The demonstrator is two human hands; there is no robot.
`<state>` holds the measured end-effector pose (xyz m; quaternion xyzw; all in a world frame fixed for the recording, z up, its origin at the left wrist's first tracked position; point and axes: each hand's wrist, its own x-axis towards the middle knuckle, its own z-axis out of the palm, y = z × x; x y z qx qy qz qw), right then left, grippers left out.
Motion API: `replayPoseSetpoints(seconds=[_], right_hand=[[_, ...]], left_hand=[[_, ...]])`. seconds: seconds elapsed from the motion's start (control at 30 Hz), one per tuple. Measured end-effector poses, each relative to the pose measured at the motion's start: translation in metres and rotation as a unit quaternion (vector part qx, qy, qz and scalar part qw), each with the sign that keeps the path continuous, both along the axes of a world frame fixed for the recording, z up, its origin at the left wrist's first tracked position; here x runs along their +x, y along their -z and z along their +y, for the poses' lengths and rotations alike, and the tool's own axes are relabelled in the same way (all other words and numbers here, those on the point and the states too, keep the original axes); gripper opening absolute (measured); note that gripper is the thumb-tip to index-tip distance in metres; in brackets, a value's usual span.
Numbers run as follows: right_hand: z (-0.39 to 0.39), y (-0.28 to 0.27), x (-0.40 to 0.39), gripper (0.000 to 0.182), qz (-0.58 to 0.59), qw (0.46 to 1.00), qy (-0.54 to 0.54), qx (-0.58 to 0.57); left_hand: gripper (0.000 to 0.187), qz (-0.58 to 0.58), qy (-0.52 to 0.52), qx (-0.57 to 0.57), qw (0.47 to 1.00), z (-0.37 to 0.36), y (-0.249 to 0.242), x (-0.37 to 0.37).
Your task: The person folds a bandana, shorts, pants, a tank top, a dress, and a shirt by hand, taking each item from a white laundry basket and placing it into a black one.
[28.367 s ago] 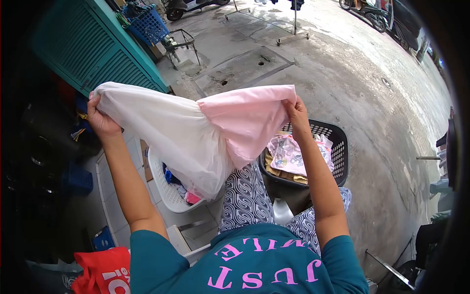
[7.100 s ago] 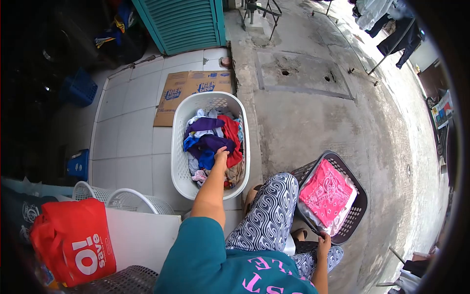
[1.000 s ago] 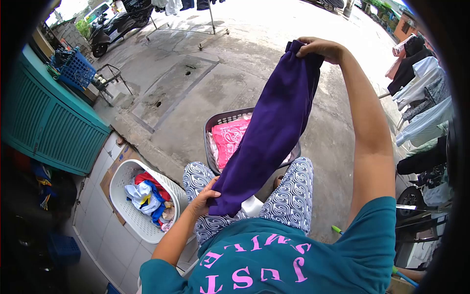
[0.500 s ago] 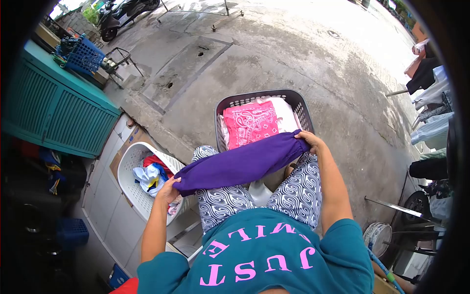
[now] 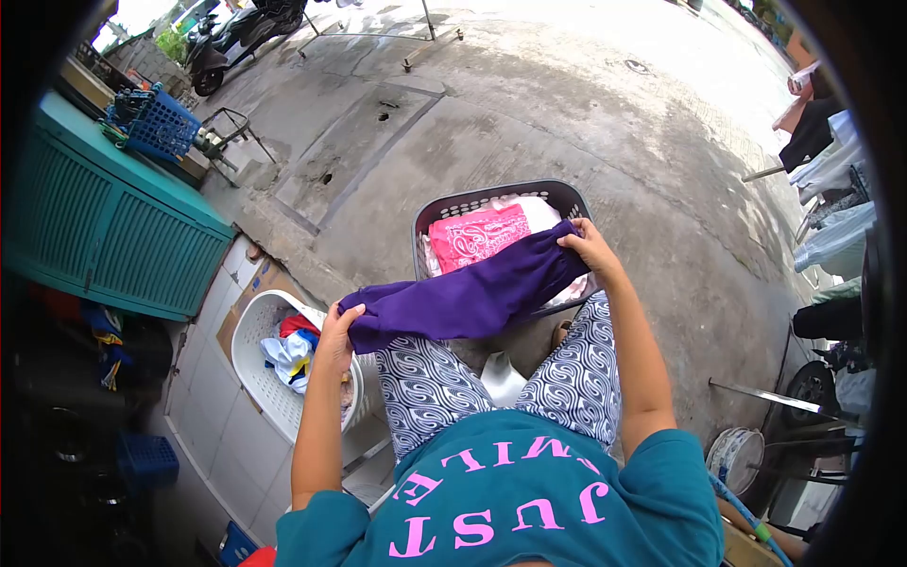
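Observation:
A long piece of purple cloth [image 5: 463,293] is stretched between my two hands above my lap; its exact kind of garment I cannot make out. My left hand [image 5: 337,333] pinches its left end, beside the white laundry basket [image 5: 248,354]. At the other end, my right hand [image 5: 588,248] grips a gathered edge over the dark grey basket [image 5: 422,213]. Inside that basket lies a pink bandana-print cloth [image 5: 472,236] on pale clothes, partly covered by the purple cloth. The white basket holds crumpled clothes [image 5: 288,354] in white, blue, yellow and red.
Teal louvred cabinets [image 5: 123,222] stand at the left, with a blue plastic basket [image 5: 165,125] on top. Clothes hang along the right edge near a metal pole [image 5: 770,397]. A scooter [image 5: 236,42] is parked on the concrete ground [image 5: 661,180] at the back.
Both hands have lifted the purple cloth away from my lap, toward the dark basket. It now covers more of the bandana-print cloth and its lower edge has risen off my thighs.

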<state>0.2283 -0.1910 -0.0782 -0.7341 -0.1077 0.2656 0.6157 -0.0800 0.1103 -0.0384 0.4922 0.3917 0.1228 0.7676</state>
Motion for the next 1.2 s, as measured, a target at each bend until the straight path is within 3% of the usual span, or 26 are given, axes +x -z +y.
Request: replayPoseSetpoints(seconds=[0.13, 0.2, 0.23, 0.3, 0.37, 0.5, 0.6, 0.7, 0.77, 0.83, 0.9, 0.97, 1.03, 1.13, 1.17, 1.2], right_hand=[[0.039, -0.057, -0.073, 0.047, -0.292, 0.951, -0.027, -0.098], [0.053, -0.079, -0.115, 0.049, -0.263, 0.957, -0.079, -0.089], [0.056, -0.078, -0.129, 0.056, -0.181, 0.975, -0.124, -0.035], [0.052, -0.08, -0.149, 0.07, -0.288, 0.944, -0.131, -0.094], [0.041, -0.079, -0.14, 0.069, -0.263, 0.949, -0.15, -0.091], [0.021, -0.066, -0.091, 0.064, -0.154, 0.964, -0.21, -0.043], [0.011, -0.088, -0.055, 0.061, -0.263, 0.932, -0.206, -0.144], [0.006, -0.107, -0.032, 0.055, -0.411, 0.866, -0.154, -0.239], [0.003, -0.111, -0.026, 0.053, -0.451, 0.842, -0.104, -0.276], [0.0, -0.105, -0.017, 0.05, -0.482, 0.826, -0.09, -0.277], [-0.004, -0.09, -0.008, 0.048, -0.597, 0.756, -0.021, -0.267], [-0.008, -0.065, -0.011, 0.046, -0.588, 0.764, -0.015, -0.266], [-0.014, -0.022, -0.017, 0.045, -0.64, 0.702, -0.021, -0.312], [-0.032, 0.066, -0.027, 0.046, -0.572, 0.712, -0.141, -0.382], [-0.039, 0.098, -0.027, 0.051, -0.386, 0.805, -0.246, -0.378], [-0.035, 0.105, -0.029, 0.058, -0.21, 0.818, -0.326, -0.425]], left_hand=[[0.046, -0.072, 0.044, 0.105, 0.991, -0.062, -0.026, 0.057], [0.046, -0.087, 0.075, 0.096, 0.989, -0.098, -0.039, 0.076], [0.046, -0.084, 0.088, 0.07, 0.99, -0.114, -0.042, 0.081], [0.046, -0.09, 0.104, 0.058, 0.989, -0.129, -0.039, 0.083], [0.048, -0.088, 0.154, -0.075, 0.981, -0.135, -0.042, 0.079], [0.046, -0.161, 0.192, -0.162, 0.954, -0.142, -0.047, 0.078], [0.037, -0.113, 0.221, 0.085, 0.965, -0.128, -0.039, 0.078], [0.036, -0.09, 0.192, 0.112, 0.971, -0.109, -0.033, 0.076], [0.033, -0.087, 0.172, 0.119, 0.974, -0.105, -0.022, 0.082], [0.03, -0.033, 0.234, 0.186, 0.954, -0.098, 0.006, 0.093], [0.028, -0.023, 0.241, 0.209, 0.948, -0.097, 0.035, 0.1], [0.029, -0.026, 0.263, 0.223, 0.938, -0.1, 0.053, 0.104], [0.03, -0.023, 0.264, 0.184, 0.947, -0.104, 0.056, 0.104], [0.031, -0.035, 0.281, 0.201, 0.938, -0.103, 0.057, 0.097], [0.031, -0.022, 0.278, 0.217, 0.936, -0.098, 0.06, 0.092], [0.031, -0.009, 0.277, 0.232, 0.932, -0.094, 0.063, 0.087]])
